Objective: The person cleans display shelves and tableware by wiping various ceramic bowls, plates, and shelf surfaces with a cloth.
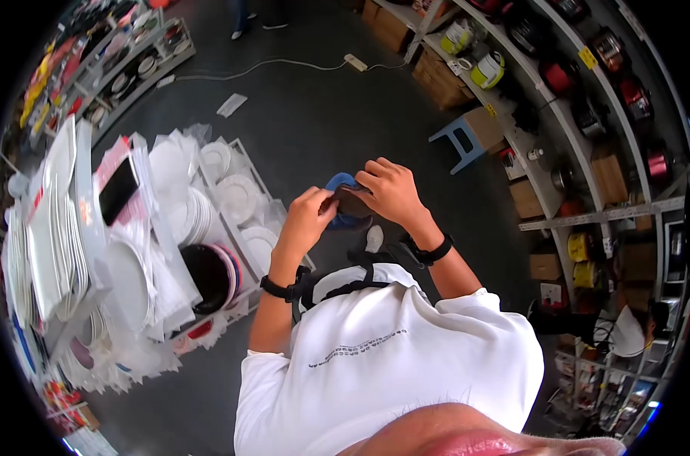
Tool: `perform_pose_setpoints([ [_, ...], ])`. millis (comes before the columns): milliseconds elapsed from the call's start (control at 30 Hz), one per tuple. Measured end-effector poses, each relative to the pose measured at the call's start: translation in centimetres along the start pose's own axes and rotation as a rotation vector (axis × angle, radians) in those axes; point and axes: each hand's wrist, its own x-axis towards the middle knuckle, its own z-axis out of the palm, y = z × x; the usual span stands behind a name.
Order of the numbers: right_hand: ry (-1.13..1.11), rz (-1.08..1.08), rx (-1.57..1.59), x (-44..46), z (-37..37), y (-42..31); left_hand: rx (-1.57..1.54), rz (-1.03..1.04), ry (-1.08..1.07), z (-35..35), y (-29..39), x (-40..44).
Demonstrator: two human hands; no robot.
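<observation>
In front of my chest, both hands pinch a small dark brown, limp-looking piece; its kind cannot be made out. My left hand has its fingers closed on the left edge. My right hand grips the upper right edge, thumb and fingers pressed together. Right behind the brown piece shows a bright blue thing, partly hidden by it and by my fingers; whether the two are joined I cannot tell. Black bands circle both my wrists.
Left stands a rack stacked with white plates and a black round pan or tray. Shelves of appliances and boxes line the right. A blue stool stands beside them. A white cable crosses the floor; another person's feet show beyond.
</observation>
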Motion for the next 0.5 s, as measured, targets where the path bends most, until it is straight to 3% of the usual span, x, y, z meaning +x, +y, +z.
perform_pose_setpoints([
  [133, 0.182, 0.138, -0.013, -3.6, -2.2, 9.4, 0.064, 0.018, -0.202, 6.3, 0.0, 6.0],
  [167, 0.203, 0.219, -0.031, -4.3, -3.5, 11.8, 0.218, 0.184, -0.242, 7.9, -0.3, 7.8],
  [200, 0.200, 0.234, -0.019, -5.4, -4.4, 14.0, 0.224, 0.173, -0.258, 9.9, -0.5, 9.2],
  [267, 0.256, 0.315, -0.257, -7.5, -5.5, 18.4, 0.131, 0.237, -0.338, 13.6, 1.3, 12.8],
  [333, 0.125, 0.386, -0.208, -9.5, -5.9, 21.5, 0.105, 0.211, -0.387, 17.2, 3.3, 16.0],
  [400, -0.138, 0.341, 0.318, -10.5, -6.7, 23.6, 0.059, 0.163, -0.412, 20.8, 4.7, 17.5],
  [433, -0.164, 0.341, 0.336, -10.4, -7.7, 24.1, 0.066, 0.241, -0.359, 22.3, 5.1, 18.1],
  [467, -0.088, 0.306, 0.592, -9.7, -8.9, 24.0, 0.080, 0.319, -0.304, 23.2, 5.4, 18.7],
  [500, -0.004, 0.273, 0.851, -9.4, -9.2, 24.0, 0.050, 0.196, -0.426, 23.7, 5.5, 19.2],
])
